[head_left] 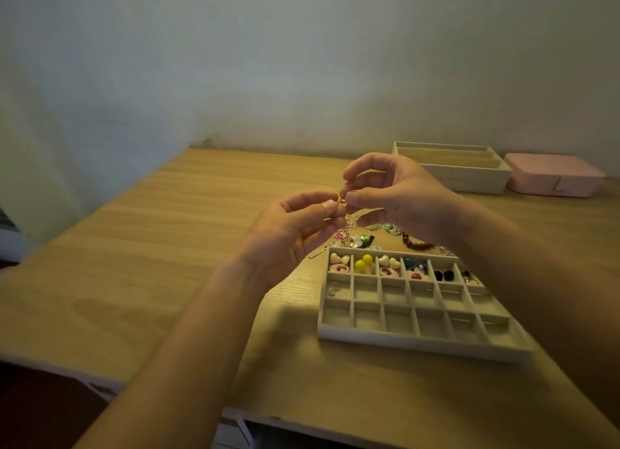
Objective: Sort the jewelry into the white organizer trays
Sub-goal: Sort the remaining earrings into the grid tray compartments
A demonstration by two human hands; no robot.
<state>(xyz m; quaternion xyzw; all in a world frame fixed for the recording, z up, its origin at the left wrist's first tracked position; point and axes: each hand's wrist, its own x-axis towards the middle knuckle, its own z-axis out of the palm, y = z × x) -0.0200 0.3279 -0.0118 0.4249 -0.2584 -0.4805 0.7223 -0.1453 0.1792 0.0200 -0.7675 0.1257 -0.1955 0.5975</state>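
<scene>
- Table [151, 247]: wide bare wood left of the grid tray [422, 343], from the near edge to the wall [268, 63].
- Grid tray: far row is filled, the two nearer rows are mostly open from above.
- Loose jewelry pile [355, 239] and bead bracelet [416, 244] crowd the strip just behind the tray.
- Left hand [295, 227] and right hand [399, 197] meet above the pile, pinching a gold piece [343, 202]. The right forearm overhangs the tray's right side.
- Slotted tray [469, 180] and pink box [553, 177] block the far right, near the wall.

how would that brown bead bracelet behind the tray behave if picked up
The brown bead bracelet, separate round beads lying in a curve, would probably droop, not stay stiff. Pushed, it may roll or skid on the smooth table.
</scene>
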